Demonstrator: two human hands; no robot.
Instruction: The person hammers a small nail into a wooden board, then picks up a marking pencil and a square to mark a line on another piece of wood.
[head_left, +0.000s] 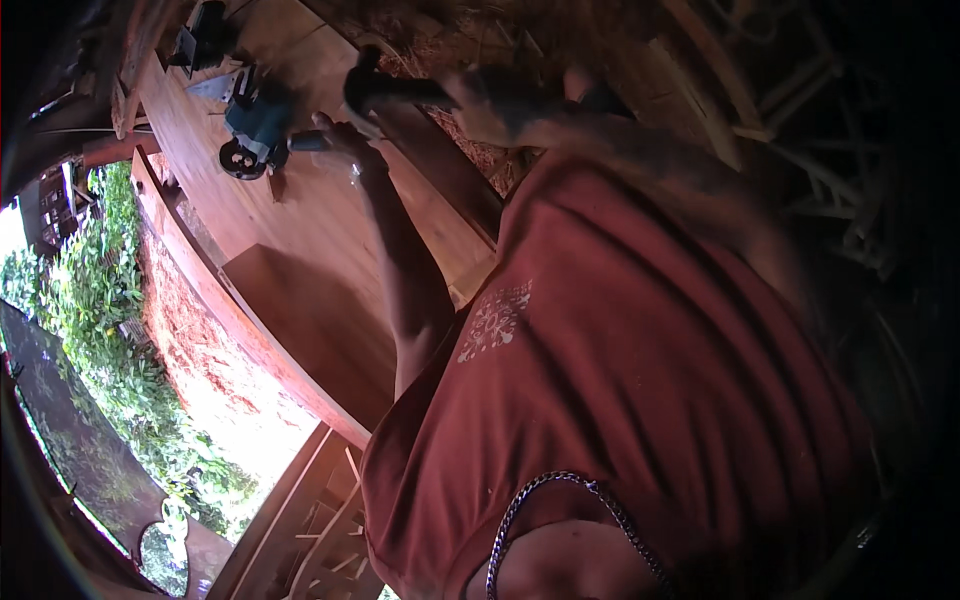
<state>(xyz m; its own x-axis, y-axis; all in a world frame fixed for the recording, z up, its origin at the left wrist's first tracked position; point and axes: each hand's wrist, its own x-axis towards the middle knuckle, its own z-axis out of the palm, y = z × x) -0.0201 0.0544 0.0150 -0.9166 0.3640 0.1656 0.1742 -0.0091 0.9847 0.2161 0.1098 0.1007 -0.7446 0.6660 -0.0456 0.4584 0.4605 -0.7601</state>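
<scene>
— So, what does the right grip (480,108) have?
— It is closed around the handle of a dark tool (405,94), whose thicker end points toward the picture's left, over the bench (285,215). Blur hides what kind of tool it is.
— And the left grip (352,150)?
— Its fingers are bent beside a short grey cylinder (308,141). I cannot tell whether they close on it, or whether it belongs to the machine next to it. A shiny band (356,171) circles the wrist.
— Which machine do you mean?
— A teal power tool (258,125) with a black round part, resting on the bench just left of that cylinder. A pale, pointed plate (212,88) shows just beyond it, and farther up stands another dark device (206,38), too shadowed to name.
— How does the bench look?
— Broad and wooden, brightly lit near the tools, with a deep shadow across its nearer part. A long reddish plank (265,315) runs along its left side, bending with the lens.
— Anything farther out?
— Green foliage (105,265) and sunlit reddish ground (190,325) lie beyond the plank. Slender wooden pieces (825,185) crowd the dim right side. Nearest the camera, a red shirt (650,350) and a metal chain (497,540) fill the lower part.
</scene>
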